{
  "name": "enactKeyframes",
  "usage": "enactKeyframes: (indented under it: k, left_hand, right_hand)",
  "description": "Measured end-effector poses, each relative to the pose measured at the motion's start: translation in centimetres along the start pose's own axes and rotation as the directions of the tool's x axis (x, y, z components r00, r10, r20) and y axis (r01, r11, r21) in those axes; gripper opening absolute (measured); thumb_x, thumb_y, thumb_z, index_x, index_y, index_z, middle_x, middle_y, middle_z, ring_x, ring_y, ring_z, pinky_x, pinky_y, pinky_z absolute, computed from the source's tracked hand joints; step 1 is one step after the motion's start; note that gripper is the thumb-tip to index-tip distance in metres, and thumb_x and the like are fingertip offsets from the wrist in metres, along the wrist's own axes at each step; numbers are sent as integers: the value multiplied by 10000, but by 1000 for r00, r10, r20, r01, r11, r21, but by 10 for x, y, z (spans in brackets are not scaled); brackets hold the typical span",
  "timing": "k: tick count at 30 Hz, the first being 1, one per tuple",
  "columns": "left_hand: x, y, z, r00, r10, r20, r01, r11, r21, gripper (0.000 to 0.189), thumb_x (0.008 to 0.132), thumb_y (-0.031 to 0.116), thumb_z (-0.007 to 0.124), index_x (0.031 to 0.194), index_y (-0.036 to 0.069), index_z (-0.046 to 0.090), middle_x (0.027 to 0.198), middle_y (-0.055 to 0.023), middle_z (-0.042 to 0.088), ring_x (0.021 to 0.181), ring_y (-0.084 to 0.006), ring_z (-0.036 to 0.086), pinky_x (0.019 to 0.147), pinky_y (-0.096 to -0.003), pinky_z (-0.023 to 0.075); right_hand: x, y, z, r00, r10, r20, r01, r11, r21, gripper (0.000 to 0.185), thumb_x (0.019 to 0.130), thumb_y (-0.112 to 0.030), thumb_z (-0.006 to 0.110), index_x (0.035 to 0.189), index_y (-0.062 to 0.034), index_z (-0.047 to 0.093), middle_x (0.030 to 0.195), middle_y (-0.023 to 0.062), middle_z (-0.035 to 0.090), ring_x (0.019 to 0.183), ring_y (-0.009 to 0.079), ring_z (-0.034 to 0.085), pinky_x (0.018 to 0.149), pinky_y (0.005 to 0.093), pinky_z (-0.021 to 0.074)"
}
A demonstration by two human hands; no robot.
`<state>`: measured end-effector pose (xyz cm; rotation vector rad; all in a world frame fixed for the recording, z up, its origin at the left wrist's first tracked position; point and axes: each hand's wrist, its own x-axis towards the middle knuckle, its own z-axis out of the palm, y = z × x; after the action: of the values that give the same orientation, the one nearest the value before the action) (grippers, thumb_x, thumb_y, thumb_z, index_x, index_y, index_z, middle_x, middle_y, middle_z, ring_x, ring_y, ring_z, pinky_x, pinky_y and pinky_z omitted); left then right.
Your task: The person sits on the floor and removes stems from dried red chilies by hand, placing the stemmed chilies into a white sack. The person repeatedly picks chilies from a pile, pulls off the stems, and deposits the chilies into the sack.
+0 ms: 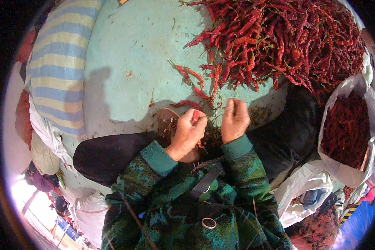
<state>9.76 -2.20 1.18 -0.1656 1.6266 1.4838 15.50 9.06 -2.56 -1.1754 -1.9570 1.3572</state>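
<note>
My left hand (187, 132) is closed round a red chili pepper (195, 115), part of which shows between thumb and fingers. Close by on the right, my right hand (235, 120) has its fingers curled together; whether it pinches something cannot be seen. Several loose dried red chilies (187, 103) lie on the pale green floor just beyond both hands. A large heap of dried red chilies (278, 40) spreads at the upper right. Chili stems and bits (214, 134) lie below and between my hands, partly hidden by my wrists.
A striped blue and cream sack (61, 65) bulges along the left. At the right stands an open white sack of dried chilies (345, 131), with another open white sack (306, 190) below it. My crossed legs in dark trousers (115, 156) frame the work area.
</note>
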Motion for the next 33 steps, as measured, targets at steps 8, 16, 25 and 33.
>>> enactKeyframes:
  k: [8, 16, 25, 33]
  left_hand:
    - [1, 9, -5, 993, -75, 94, 104, 924, -368, 89, 843, 72, 565, 896, 28, 509, 716, -17, 492, 556, -72, 440, 471, -211, 382]
    - [-1, 8, -11, 998, -50, 44, 59, 974, -221, 87, 839, 111, 580, 878, 40, 547, 685, -4, 532, 574, -88, 510, 497, -228, 428]
    - [4, 9, -13, 990, -134, 37, 137, 906, -402, 64, 840, 101, 577, 873, 48, 565, 687, -14, 548, 565, -101, 520, 484, -242, 437]
    - [4, 15, -16, 947, -299, 119, 319, 819, -477, 69, 829, 122, 579, 870, 76, 547, 637, -27, 500, 489, -129, 462, 440, -276, 382]
  right_hand:
    - [6, 36, -17, 980, 89, 177, -88, 996, -14, 69, 785, -48, 592, 825, 7, 585, 749, 105, 597, 679, 151, 571, 622, 282, 463]
    - [-7, -8, -11, 761, 161, 629, -425, 856, 295, 118, 795, -23, 593, 906, 15, 593, 853, 71, 611, 809, 133, 583, 724, 263, 468]
    - [-10, 7, -6, 740, 124, 662, -395, 876, 277, 169, 765, -32, 612, 927, 17, 602, 887, 97, 619, 846, 169, 582, 768, 285, 459]
    - [-5, 2, -7, 764, 58, 642, -360, 865, 351, 168, 845, -101, 587, 968, 14, 588, 903, 86, 609, 860, 135, 560, 773, 276, 453]
